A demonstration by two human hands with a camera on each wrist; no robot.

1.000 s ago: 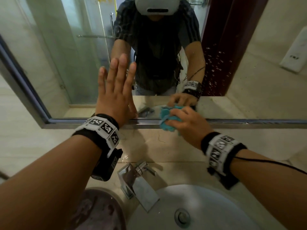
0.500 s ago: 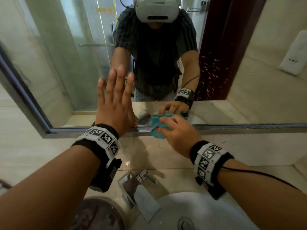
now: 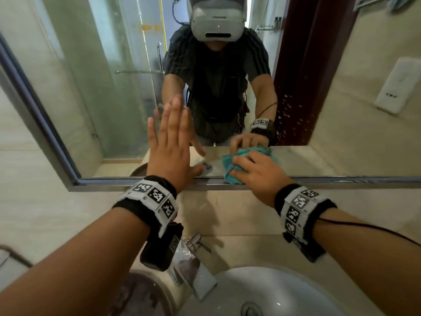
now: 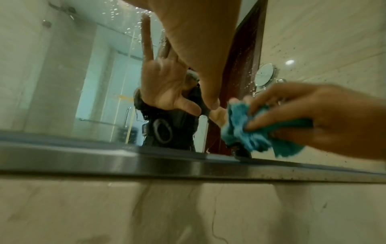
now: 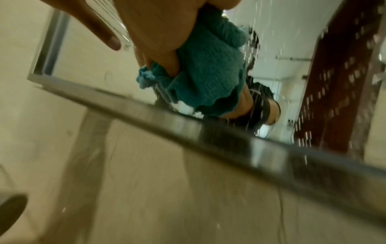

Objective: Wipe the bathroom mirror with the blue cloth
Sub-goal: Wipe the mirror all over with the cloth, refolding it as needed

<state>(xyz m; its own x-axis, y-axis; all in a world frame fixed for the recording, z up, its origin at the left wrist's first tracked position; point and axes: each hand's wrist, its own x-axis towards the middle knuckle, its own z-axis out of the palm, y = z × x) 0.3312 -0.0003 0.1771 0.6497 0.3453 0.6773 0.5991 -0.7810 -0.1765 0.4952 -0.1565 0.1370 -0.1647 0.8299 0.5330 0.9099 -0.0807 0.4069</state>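
The bathroom mirror (image 3: 95, 92) fills the wall ahead, with a metal frame (image 3: 319, 182) along its bottom edge. My right hand (image 3: 255, 172) grips the bunched blue cloth (image 3: 230, 165) and presses it against the glass just above the frame. The same blue cloth (image 4: 246, 132) (image 5: 208, 69) bulges out from under my fingers in both wrist views. My left hand (image 3: 170, 142) lies flat on the mirror with straight fingers, to the left of the cloth. Water droplets speckle the mirror (image 4: 125, 33) (image 5: 292, 49).
Below the mirror is a beige marble ledge (image 3: 205, 213) with a chrome faucet (image 3: 193, 265) and a white basin (image 3: 262, 290). A dark round object (image 3: 141, 297) sits at the basin's left. The mirror reflects a person in a headset, a shower door and a dark red door.
My right hand has shifted the cloth slightly right along the bottom of the mirror. The head camera has tilted up. The left hand stays flat on the glass.
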